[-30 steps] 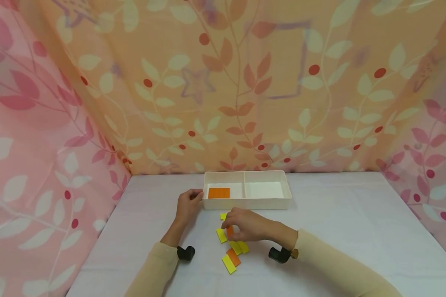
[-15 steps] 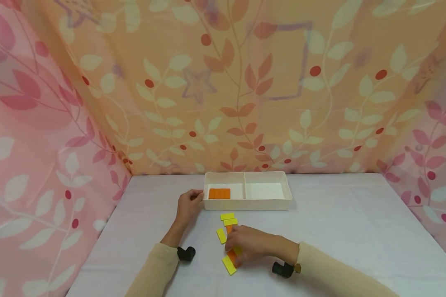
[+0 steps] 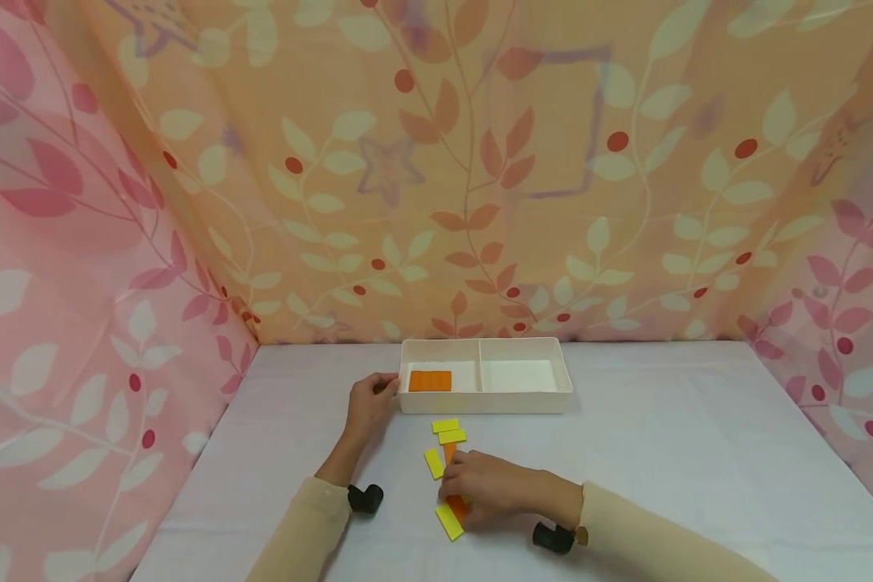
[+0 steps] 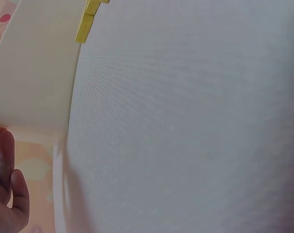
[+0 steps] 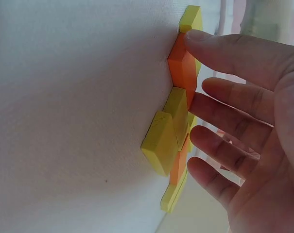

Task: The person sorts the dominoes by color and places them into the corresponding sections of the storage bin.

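I can't tell whether my right hand point(image 3: 493, 487) pinches the orange, rectangular, wooden-looking block point(image 5: 181, 63): probably light, stiff, best held endwise.

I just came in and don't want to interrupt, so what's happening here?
A person's left hand touches the left end of a white divided box, whose left compartment holds a row of orange blocks. The right hand is over loose yellow and orange blocks on the table, its thumb at an orange one.
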{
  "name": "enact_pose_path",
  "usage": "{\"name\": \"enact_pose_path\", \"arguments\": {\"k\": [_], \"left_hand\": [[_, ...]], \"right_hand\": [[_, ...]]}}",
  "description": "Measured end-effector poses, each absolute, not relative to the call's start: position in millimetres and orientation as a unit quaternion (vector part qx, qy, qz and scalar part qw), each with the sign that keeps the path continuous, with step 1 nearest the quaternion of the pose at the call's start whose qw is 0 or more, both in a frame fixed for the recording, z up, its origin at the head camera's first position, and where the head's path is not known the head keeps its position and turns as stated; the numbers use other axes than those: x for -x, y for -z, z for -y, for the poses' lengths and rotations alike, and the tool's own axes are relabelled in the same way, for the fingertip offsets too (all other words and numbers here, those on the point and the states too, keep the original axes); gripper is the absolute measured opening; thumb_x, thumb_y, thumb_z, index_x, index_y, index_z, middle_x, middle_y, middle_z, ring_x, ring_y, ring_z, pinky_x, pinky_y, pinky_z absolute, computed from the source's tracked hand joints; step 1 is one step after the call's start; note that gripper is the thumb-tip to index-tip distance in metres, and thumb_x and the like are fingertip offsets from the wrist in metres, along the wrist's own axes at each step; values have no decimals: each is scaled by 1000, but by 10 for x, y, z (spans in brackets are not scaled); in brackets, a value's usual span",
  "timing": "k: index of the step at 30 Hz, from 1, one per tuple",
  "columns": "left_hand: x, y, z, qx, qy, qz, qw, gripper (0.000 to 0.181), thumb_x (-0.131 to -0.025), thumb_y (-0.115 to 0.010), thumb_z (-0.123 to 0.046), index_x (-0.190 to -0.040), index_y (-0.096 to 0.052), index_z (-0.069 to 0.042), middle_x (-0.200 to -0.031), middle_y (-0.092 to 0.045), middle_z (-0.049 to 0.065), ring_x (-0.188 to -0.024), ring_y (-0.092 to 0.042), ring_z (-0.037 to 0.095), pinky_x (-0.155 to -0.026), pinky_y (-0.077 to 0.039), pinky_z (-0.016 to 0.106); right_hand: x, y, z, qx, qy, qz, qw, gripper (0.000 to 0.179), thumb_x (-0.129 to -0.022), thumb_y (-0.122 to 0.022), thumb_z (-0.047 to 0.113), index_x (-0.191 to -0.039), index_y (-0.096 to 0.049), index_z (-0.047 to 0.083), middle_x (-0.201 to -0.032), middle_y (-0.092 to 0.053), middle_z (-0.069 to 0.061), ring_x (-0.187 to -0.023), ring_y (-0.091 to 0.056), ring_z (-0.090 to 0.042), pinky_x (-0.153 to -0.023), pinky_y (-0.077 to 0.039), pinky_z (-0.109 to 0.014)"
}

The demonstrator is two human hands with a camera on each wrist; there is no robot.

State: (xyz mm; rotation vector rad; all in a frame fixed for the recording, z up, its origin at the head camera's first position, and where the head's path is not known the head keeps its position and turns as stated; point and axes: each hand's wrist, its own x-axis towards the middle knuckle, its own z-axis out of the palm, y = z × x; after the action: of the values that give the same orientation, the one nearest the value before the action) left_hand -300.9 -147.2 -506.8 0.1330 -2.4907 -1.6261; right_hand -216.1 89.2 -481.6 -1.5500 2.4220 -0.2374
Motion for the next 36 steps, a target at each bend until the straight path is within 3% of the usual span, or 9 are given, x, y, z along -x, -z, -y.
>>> {"name": "enact_pose_path", "arguments": {"k": [23, 36], "left_hand": [[2999, 5073, 1469, -44, 541, 837, 76, 24, -93, -63, -17, -108, -71, 0, -105, -71, 15, -90, -62, 21, -77, -53, 22], [3009, 5071, 1470, -53, 539, 838, 69, 26, -94, -62, -20, -111, -70, -2, -107, -71, 14, -92, -61, 21, -82, -56, 29]], "right_hand": [[2149, 4828, -905, 553, 43, -826, 101, 32, -82, -77, 32, -113, -71, 25, -104, -64, 12, -94, -47, -3, -80, -39, -12], [2144, 4823, -910, 550, 57, -827, 104, 31, -83, -75, 31, -113, -70, 24, -104, -64, 12, -94, -47, -3, -81, -39, -13]]}}
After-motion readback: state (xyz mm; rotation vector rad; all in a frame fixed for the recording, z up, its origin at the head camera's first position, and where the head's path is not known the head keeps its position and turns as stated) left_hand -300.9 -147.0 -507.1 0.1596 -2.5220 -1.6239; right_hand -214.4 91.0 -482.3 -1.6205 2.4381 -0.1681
